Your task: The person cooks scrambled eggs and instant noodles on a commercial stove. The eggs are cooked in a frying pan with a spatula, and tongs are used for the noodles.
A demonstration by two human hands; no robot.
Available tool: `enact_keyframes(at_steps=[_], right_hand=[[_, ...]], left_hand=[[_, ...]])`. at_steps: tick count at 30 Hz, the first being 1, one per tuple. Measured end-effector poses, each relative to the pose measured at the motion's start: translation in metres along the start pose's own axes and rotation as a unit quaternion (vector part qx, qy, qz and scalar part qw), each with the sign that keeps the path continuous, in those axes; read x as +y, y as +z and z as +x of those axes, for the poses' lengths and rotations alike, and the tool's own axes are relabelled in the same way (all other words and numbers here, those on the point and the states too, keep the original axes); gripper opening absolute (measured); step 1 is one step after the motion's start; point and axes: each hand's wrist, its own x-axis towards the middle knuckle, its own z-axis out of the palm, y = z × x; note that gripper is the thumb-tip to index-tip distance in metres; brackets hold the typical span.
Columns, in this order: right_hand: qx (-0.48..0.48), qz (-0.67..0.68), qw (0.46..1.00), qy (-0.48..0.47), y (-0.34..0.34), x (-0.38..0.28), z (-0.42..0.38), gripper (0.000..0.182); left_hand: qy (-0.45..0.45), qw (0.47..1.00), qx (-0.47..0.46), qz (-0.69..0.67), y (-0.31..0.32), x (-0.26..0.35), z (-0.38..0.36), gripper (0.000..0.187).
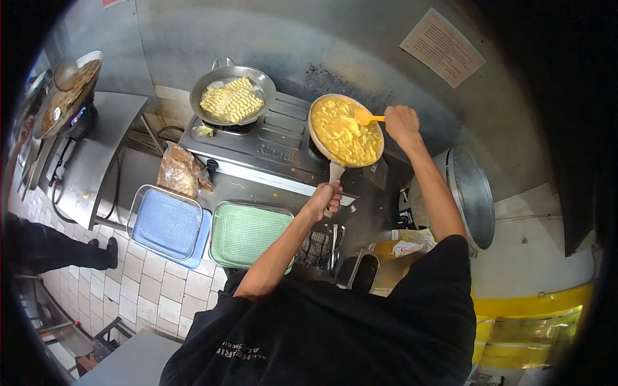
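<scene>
My left hand (324, 199) is wrapped round the pale handle of a frying pan (336, 171) on the right side of the stove. Soft yellow food that looks like scrambled egg (341, 136) fills the pan. In my right hand (402, 123) is an orange spatula (364, 118), its blade in the egg near the pan's right side. On the left burner stands a metal wok (197, 96) holding wavy blocks of noodles (233, 100), with some liquid around them.
The two-burner stove (277, 152) backs onto a metal wall. In front are a blue-lined tray (166, 222), a green-lined tray (250, 233), a plastic bag (181, 171) and metal tongs (335, 246). A large metal pot (475, 198) stands right. Another person's leg (61, 248) is at left.
</scene>
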Motion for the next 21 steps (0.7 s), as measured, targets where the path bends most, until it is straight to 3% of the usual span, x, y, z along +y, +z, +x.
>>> enact_keyframes(at_steps=[5, 10, 13, 16, 17, 21], right_hand=[[-0.035, 0.063, 0.996, 0.052, 0.097, -0.028, -0.031, 0.021], [-0.043, 0.092, 0.992, 0.07, 0.046, -0.007, -0.025, 0.017], [0.015, 0.083, 0.992, 0.093, 0.03, 0.004, -0.018, 0.019], [-0.017, 0.098, 0.986, 0.133, 0.045, -0.019, -0.021, 0.024], [-0.039, 0.084, 0.986, 0.141, 0.088, -0.021, -0.015, 0.024], [-0.051, 0.087, 0.986, 0.131, 0.081, -0.023, -0.019, 0.024]], left_hand=[[0.005, 1.0, -0.004, 0.006, -0.001, -0.001, 0.002, 0.021], [0.002, 1.0, -0.006, 0.013, -0.004, -0.001, 0.003, 0.022], [0.001, 1.0, -0.008, 0.015, -0.001, -0.002, 0.003, 0.022], [0.004, 1.0, -0.005, 0.021, -0.002, 0.0, 0.003, 0.022], [0.004, 1.0, -0.004, 0.022, -0.001, -0.001, 0.004, 0.023], [-0.002, 1.0, -0.006, 0.007, -0.001, 0.0, 0.003, 0.023]])
